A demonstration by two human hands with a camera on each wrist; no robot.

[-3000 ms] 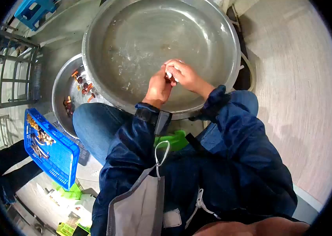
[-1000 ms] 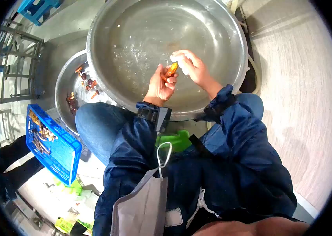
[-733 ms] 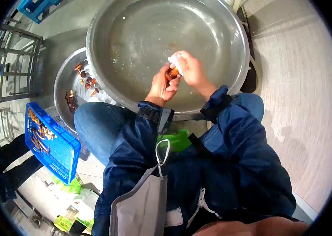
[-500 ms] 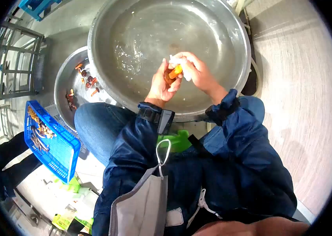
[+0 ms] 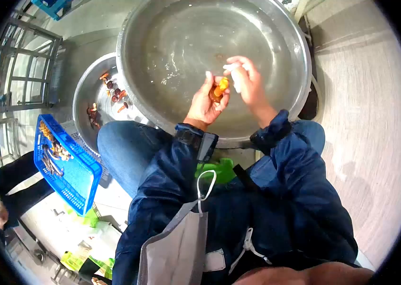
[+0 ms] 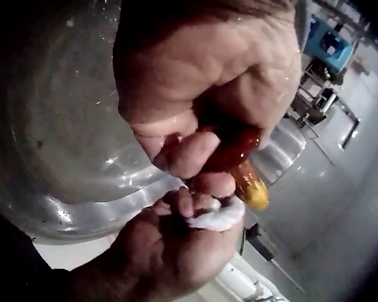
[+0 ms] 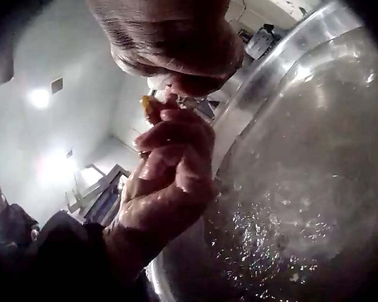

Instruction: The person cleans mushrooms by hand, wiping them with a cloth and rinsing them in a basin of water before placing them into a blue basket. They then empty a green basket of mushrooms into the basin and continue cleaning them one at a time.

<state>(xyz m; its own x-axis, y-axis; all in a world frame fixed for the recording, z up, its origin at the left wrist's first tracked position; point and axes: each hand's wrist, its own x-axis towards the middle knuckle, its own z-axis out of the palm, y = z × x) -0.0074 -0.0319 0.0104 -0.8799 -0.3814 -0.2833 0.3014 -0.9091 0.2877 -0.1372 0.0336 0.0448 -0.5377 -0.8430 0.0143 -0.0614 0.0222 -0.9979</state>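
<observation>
My left hand (image 5: 204, 105) grips a wet mushroom (image 5: 217, 93) over the large metal basin (image 5: 186, 40) of water. Its dark reddish cap sits in my fingers, and the orange stem with a yellow end (image 6: 255, 196) sticks out. Just to the right, my right hand (image 5: 253, 90) pinches a soft white wad (image 5: 237, 81), like cloth or tissue, slightly apart from the stem in the head view. In the left wrist view the white wad (image 6: 219, 218) shows close below the stem. Most of the cap is hidden by my left fingers.
A smaller metal basin (image 5: 86, 95) at the left holds several mushrooms (image 5: 115, 95). Nearer stands a blue basket (image 5: 79, 175) with more mushrooms in it. A green plastic thing (image 5: 223, 172) lies between my knees. Another person's legs (image 5: 15, 175) show at the far left.
Three seconds ago my hands were together, hiding the mushroom. Since then the right hand with the white wad has moved over the stem and away, and the yellow stem end now shows.
</observation>
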